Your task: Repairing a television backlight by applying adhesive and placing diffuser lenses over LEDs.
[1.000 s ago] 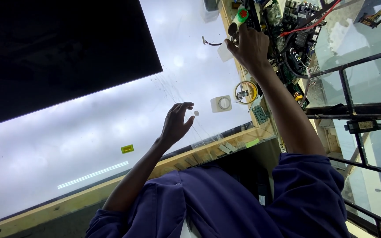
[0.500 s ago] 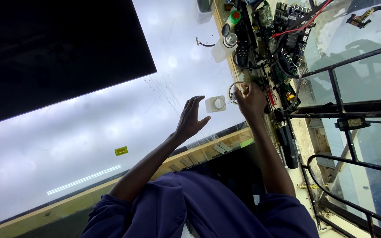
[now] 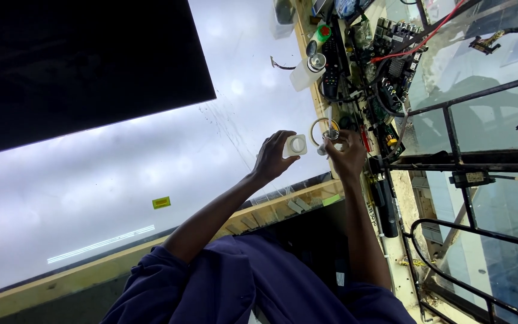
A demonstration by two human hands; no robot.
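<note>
My left hand [image 3: 273, 158] pinches a small white square piece with a round lens [image 3: 295, 145], lifted just above the glowing white panel [image 3: 151, 162]. Close beside it on the right, my right hand [image 3: 346, 157] grips a thin pen-like tool [image 3: 330, 127] with a silvery tip that points up and away. The tool's tip sits a few centimetres from the white piece. A yellowish ring of wire [image 3: 316, 129] lies on the panel's edge behind the tool. Both forearms reach out from dark blue sleeves.
A large black sheet [image 3: 79, 66] covers the panel's far left. A wooden frame edge [image 3: 283, 207] runs below the hands. Along the right lie a white bottle [image 3: 307, 71], a black remote [image 3: 333, 66], circuit boards with wires [image 3: 394, 51], a black cylinder [image 3: 385, 207] and a metal railing [image 3: 469, 171].
My right hand came back from the clutter at the far right edge, now holding the tool, and stopped beside my left hand. My left hand moved right and picked up the white piece.
</note>
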